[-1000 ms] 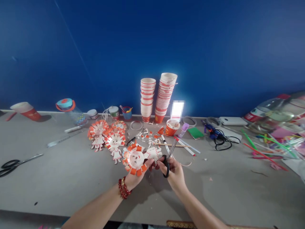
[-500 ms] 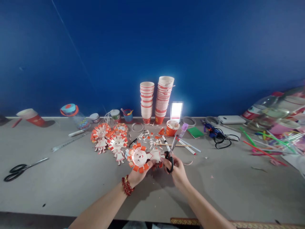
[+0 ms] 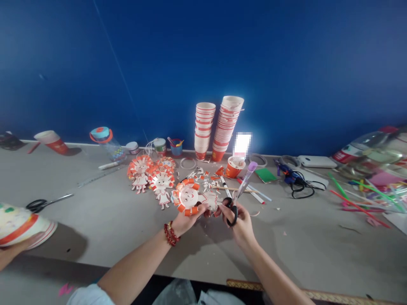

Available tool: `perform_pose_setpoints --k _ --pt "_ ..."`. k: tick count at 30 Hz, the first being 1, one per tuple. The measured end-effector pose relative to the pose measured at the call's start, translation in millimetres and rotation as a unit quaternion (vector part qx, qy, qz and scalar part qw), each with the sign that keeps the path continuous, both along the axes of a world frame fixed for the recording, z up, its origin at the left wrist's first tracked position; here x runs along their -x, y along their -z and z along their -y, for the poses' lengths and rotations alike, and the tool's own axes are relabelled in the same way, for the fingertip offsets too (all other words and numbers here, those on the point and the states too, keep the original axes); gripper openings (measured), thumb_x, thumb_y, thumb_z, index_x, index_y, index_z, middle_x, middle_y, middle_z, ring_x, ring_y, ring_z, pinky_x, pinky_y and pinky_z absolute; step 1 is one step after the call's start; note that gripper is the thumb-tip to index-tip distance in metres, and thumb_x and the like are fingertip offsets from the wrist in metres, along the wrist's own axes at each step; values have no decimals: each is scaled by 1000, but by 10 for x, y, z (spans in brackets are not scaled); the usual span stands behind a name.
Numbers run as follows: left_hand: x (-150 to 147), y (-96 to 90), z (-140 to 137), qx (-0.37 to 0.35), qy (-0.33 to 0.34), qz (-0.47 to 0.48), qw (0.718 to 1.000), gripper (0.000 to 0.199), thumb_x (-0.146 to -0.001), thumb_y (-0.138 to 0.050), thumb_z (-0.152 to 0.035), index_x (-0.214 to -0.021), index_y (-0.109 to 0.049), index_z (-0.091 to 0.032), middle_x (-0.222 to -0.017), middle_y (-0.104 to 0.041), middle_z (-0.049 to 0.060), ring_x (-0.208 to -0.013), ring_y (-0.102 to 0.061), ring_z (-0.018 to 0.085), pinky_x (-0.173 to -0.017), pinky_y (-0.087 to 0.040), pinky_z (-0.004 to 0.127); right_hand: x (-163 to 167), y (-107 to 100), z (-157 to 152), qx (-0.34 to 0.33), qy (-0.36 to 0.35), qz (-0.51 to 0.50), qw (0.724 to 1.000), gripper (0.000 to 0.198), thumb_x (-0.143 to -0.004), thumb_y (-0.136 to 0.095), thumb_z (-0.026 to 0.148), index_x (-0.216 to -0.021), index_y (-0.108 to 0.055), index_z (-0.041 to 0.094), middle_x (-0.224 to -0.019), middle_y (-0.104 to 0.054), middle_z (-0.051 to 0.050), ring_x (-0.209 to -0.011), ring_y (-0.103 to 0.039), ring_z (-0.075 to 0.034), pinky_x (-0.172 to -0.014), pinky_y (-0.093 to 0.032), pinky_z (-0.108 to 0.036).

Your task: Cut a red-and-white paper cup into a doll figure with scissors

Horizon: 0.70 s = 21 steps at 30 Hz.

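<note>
My left hand point(image 3: 187, 221), with red bead bracelets at the wrist, grips a paper doll point(image 3: 187, 197) over the table's near middle. The doll has a white face with a drawn smile, a ring of curled orange strips and a white dress with red trim. My right hand point(image 3: 244, 226) is closed around black-handled scissors point(image 3: 234, 217), their blades pointing up and away. Its fingertips are at the dress's right end; whether they pinch it I cannot tell. Similar paper dolls point(image 3: 161, 184) lie just beyond my left hand, and cut paper scraps point(image 3: 206, 180) beyond the doll.
Two tall stacks of paper cups point(image 3: 203, 131) stand near the blue wall. Markers point(image 3: 251, 192), a glue gun point(image 3: 288, 176) and coloured straws point(image 3: 359, 199) lie to the right. At left, another person's hand point(image 3: 19, 250) holds a decorated tub point(image 3: 28, 224) near spare scissors point(image 3: 38, 205).
Another person's hand with the decorated tub has come in at the left edge. My view has shifted slightly left; both my hands keep hold of the doll and scissors in nearly the same pose.
</note>
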State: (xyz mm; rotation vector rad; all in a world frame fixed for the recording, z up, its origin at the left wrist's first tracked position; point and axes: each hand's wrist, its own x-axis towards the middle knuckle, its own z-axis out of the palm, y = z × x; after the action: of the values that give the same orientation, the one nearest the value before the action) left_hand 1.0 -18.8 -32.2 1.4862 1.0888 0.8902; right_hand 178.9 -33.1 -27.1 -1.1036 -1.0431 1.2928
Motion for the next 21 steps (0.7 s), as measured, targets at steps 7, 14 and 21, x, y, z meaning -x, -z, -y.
perform_pose_setpoints --k 7,14,21 --pt "-105 -70 -1 13 -23 55 998 32 -81 -54 -44 -67 -64 -17 -70 -67 4 -70 -61 18 -74 -50 30 12 62 -17 11 -9 46 999 27 -68 -74 38 -64 -60 16 -43 -48 4 -39 -32 -8 -37 -25 -20" --pt "-130 -81 -4 49 -29 103 993 33 -84 -48 -40 -70 -62 -15 -67 -66 4 -64 -61 17 -68 -50 29 33 30 -19 27 -9 45 999 33 -66 -74 45 -60 -60 16 -42 -49 4 -38 -34 -8 -35 -26 -20" --pt "-73 -99 -27 19 -32 100 994 34 -84 -49 -40 -61 -61 -18 -66 -64 2 -68 -60 16 -75 -48 28 -11 40 3 7 8 47 999 30 -72 -72 43 -76 -58 16 -54 -59 2 -38 -34 -6 -36 -26 -18"
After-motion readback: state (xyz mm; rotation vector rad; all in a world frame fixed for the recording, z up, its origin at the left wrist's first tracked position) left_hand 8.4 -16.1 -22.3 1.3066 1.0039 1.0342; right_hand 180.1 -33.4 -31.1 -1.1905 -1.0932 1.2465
